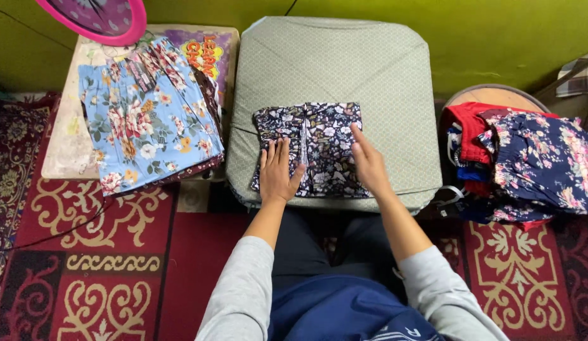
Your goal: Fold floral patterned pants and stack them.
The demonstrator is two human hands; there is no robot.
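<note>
A folded dark garment with a white flower print (319, 132) lies on a low table covered in pale green patterned cloth (332, 63). My left hand (278, 172) rests flat on the garment's near left part, fingers together and pointing away from me. My right hand (368, 163) lies flat on its right side, fingers stretched toward the far edge. Neither hand grips anything; both press on the fabric.
A folded light blue floral garment (142, 120) tops a stack on a small table at the left. A pink round object (104, 19) sits at the far left. At the right, a heap of red, blue and dark floral clothes (527, 164) lies on a round stool. A red patterned carpet (110, 265) covers the floor.
</note>
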